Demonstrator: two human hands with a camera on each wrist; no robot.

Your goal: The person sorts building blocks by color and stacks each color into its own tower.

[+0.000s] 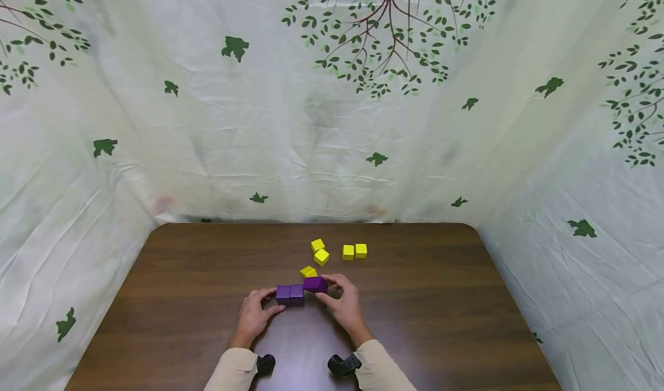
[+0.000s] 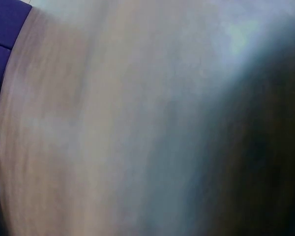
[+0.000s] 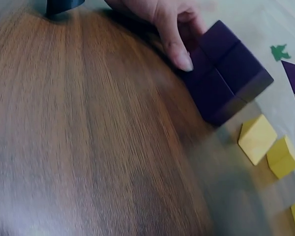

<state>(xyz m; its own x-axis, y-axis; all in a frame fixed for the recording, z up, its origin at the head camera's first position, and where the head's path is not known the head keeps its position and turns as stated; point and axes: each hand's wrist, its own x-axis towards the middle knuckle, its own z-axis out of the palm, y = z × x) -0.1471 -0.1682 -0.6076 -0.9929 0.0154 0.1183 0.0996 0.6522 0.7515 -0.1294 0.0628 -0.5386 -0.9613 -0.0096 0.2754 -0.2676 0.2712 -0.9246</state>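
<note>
My left hand [image 1: 253, 316] holds a group of purple cubes [image 1: 290, 296] at its left end, thumb on the near side and fingers behind. In the right wrist view these purple cubes [image 3: 219, 93] show as a two-by-two face, with the left thumb [image 3: 177, 51] against them. The left wrist view catches only a corner of the purple cubes [image 2: 7, 27] and a thumb tip at its left edge. My right hand [image 1: 346, 304] pinches another purple block [image 1: 315, 285], tilted beside the group's right end; this purple block [image 3: 294, 78] is mostly cut off in the right wrist view.
Close behind the purple blocks lie yellow blocks [image 1: 308, 272]. Farther back are two yellow cubes [image 1: 321, 257] touching, and a side-by-side yellow pair [image 1: 348, 252] to their right. A leaf-printed cloth [image 1: 321, 149] hangs behind the brown wooden table [image 1: 207, 264].
</note>
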